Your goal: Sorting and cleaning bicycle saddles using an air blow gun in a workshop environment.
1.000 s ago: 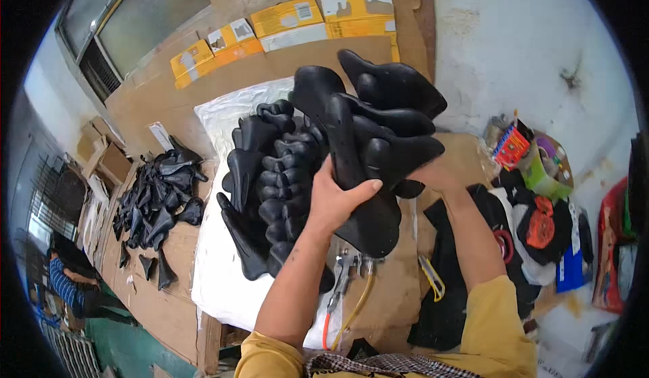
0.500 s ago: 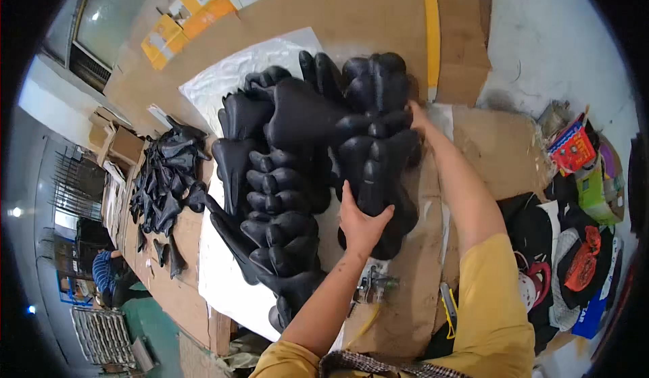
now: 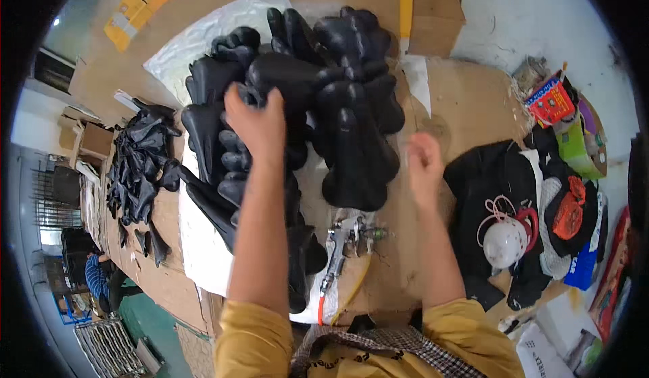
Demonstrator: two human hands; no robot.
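Black bicycle saddles point(image 3: 358, 148) lie piled in overlapping rows on a white sheet point(image 3: 203, 243). My left hand point(image 3: 260, 124) reaches over the left row, its thumb and fingers closed around the end of a saddle point(image 3: 284, 77) that lies crosswise on top. The hand covers part of that saddle. My right hand point(image 3: 424, 158) is in the air, to the right of the right-hand row and apart from it. Its fingers are loosely curled and a little blurred, with nothing visible in them.
A spray gun point(image 3: 334, 249) with a hose lies near the front edge. Loose black covers point(image 3: 142, 158) are heaped at the left on the cardboard point(image 3: 466, 101). Dark cloth point(image 3: 466, 209), a white cup-like item point(image 3: 505, 243) and a green box point(image 3: 581, 148) sit at right. Another person point(image 3: 98, 280) is far left.
My left hand has gone from the right row's near saddle to the left row's top saddle. My right hand has let go of the right row and come nearer. The view has shifted.
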